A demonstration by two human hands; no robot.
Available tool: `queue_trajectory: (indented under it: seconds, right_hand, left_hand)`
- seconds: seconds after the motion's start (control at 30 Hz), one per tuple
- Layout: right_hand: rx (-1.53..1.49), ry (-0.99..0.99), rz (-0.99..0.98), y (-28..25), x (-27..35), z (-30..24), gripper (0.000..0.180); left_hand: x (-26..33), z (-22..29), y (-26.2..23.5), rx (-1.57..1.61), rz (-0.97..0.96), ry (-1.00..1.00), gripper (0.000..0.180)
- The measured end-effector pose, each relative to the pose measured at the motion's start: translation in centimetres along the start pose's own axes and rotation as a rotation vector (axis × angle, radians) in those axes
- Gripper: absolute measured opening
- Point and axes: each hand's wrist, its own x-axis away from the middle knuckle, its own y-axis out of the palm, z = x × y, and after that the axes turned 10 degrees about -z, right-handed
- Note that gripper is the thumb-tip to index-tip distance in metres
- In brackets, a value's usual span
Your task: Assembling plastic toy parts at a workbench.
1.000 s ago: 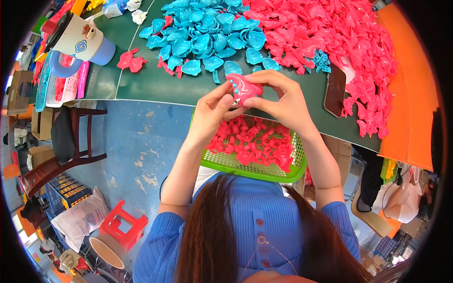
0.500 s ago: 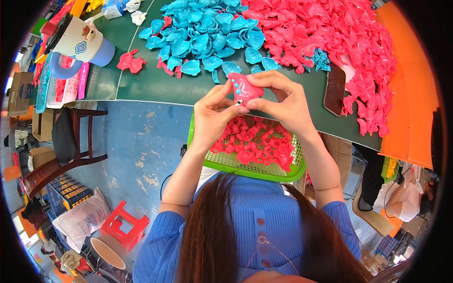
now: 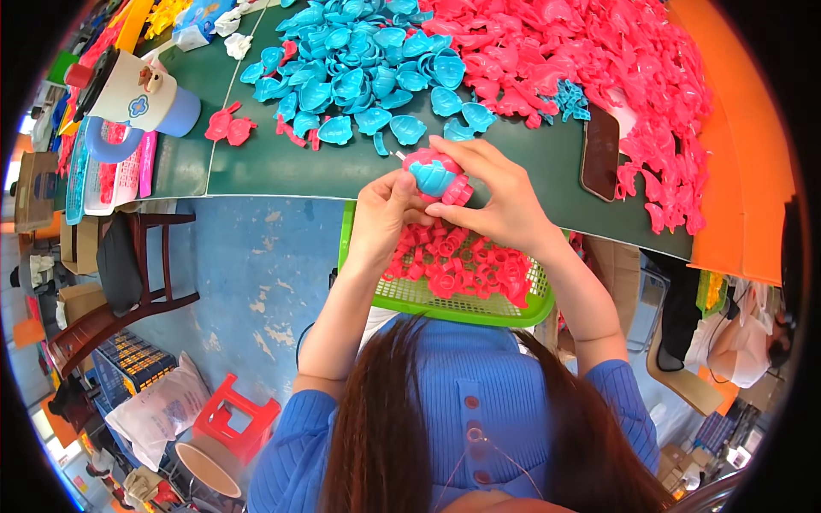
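Both of my hands hold one small plastic toy piece (image 3: pixel 434 174), pink with a blue shell-shaped part on top, just above the near table edge. My left hand (image 3: pixel 382 215) pinches its left side with thumb and fingers. My right hand (image 3: pixel 499 195) wraps its right side. Under my hands a green mesh basket (image 3: pixel 445 306) holds many pink ring-shaped parts (image 3: pixel 466 265). A heap of blue shell parts (image 3: pixel 359 73) lies on the dark green table (image 3: pixel 282 162) just beyond. A larger heap of pink parts (image 3: pixel 599 68) spreads to the right.
A dark phone (image 3: pixel 599 152) lies face up at the right, beside the pink heap. A white and blue mug (image 3: pixel 141 96) and a pink tray stand at the table's left end. Below are a wooden chair (image 3: pixel 111 291), a red stool (image 3: pixel 235 415) and a blue floor.
My hands have turned and pressed the piece together; the blue shell now shows on top of the pink part, and both hands sit slightly lower and closer.
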Motion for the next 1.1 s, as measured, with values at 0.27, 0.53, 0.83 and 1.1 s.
queue_trajectory:
  seconds: [0.27,0.53,0.83,1.1]
  right_hand:
    - [-0.433,0.145,0.030,0.6,1.6,0.0,0.046]
    - [-0.354,0.150,0.195,1.0,3.0,-1.2,0.033]
    - [-0.585,0.254,0.168,5.8,4.9,0.0,0.023]
    - [0.709,0.054,-0.322,12.5,6.1,6.0,0.012]
  left_hand:
    - [0.1,1.1,1.0,-0.388,-0.086,0.387,0.055]
    - [1.1,2.9,3.2,-0.531,-0.048,0.191,0.051]
    - [2.3,3.9,1.5,-0.761,0.057,0.148,0.053]
    - [2.6,3.4,1.4,-0.782,0.049,0.181,0.051]
